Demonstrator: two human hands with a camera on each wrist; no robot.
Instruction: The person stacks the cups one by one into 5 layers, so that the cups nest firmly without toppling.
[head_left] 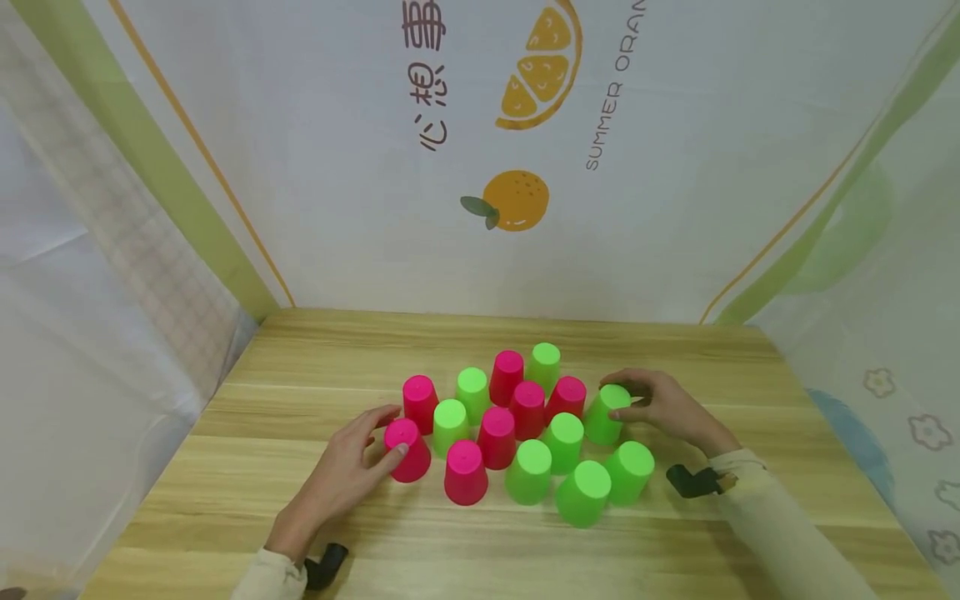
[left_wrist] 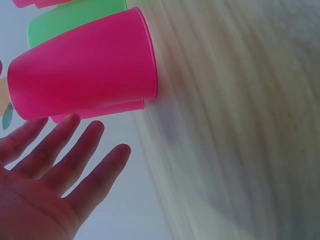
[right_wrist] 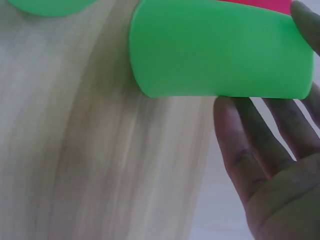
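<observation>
On the wood-grained table (head_left: 420, 554), in the head view, a cluster of pink and green cups (head_left: 528, 412) stands mouth down, closed ends uppermost. At its left edge is a pink cup (head_left: 412, 464), with the left hand (head_left: 345, 467) about it, thumb before the near wall; at its right side is a green cup (head_left: 602, 422), grasped by the right hand (head_left: 663, 408) between thumb and fingers near the closed end. Left wrist view: the pink cup's smooth wall tapers from a wider mouth; the fingers are extended and spread beside it, so the hand is judged released, although light contact cannot be ruled out. Right wrist view: the thumb lies over the green cup's upper wall and the fingertips meet another side. Both cups are probably thin plastic, light, fairly stiff and hard to break; the sleek surface may slip, and firm squeezing may flex the wall. The preferred hold is a gentle opposed pinch around the narrower upper half, clear of neighbouring cups, which a knuckle could easily tip.
</observation>
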